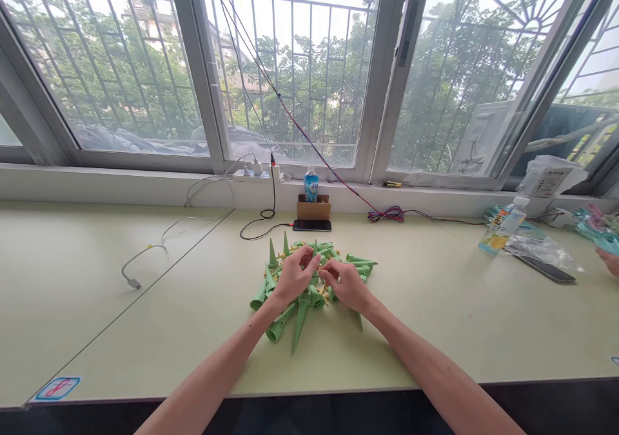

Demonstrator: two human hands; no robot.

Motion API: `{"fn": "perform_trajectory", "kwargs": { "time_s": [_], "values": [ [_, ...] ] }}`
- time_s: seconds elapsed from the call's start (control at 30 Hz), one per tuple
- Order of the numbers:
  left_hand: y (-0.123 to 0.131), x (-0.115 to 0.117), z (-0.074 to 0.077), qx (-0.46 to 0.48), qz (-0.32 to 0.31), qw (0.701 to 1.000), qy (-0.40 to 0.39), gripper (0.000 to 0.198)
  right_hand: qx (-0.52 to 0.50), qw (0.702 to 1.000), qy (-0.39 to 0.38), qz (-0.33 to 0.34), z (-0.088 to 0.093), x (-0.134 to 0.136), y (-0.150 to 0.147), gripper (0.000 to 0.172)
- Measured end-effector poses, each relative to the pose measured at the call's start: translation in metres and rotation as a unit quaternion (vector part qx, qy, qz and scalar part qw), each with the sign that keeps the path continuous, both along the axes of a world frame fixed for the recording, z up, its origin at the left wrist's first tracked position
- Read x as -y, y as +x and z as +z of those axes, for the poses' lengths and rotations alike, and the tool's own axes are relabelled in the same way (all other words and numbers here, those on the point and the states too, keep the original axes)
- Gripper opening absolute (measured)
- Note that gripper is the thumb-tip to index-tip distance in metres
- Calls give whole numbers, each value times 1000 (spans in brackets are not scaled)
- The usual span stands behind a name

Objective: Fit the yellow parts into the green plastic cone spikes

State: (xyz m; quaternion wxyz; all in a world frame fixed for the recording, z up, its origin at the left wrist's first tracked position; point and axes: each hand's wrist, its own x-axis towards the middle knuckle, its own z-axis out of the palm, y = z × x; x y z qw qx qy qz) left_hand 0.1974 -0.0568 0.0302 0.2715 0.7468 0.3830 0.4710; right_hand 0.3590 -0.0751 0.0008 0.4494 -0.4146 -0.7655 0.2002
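A pile of green plastic cone-shaped spikes (300, 322) with small yellowish pieces among them lies on the pale green table. Over the pile's middle, my left hand (296, 272) is closed on one green spike whose tip points up between thumb and fingers. Just to its right, my right hand (346, 283) has its fingers pinched together close to that spike; whatever is between its fingertips is too small to make out. Several cones lie at the pile's right edge, and others stick out toward the table's front.
Behind the pile are a phone (312, 225), a cardboard box (313, 211) and a blue bottle (311, 185). A white cable (133, 283) lies left. At right are a drink bottle (503, 227), another phone (546, 268) and another person's hand (608, 261).
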Motion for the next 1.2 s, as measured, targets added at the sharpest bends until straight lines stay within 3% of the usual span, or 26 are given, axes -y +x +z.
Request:
{"fn": "perform_trajectory", "kwargs": {
  "time_s": [0.67, 0.87, 1.2],
  "values": [
    [0, -1, -3, -2, -11, 1000, -7, 21, 24, 1000, -1, -14, 4, 3, 1, 47],
    [0, 0, -1, 23, -13, 999, -23, 23, 15, 1000, 4, -17, 3, 2, 0, 45],
    [0, -1, 3, 27, 12, 999, -32, 26, -14, 999, 35, -29, 3, 1, 0, 25]
  ]
}}
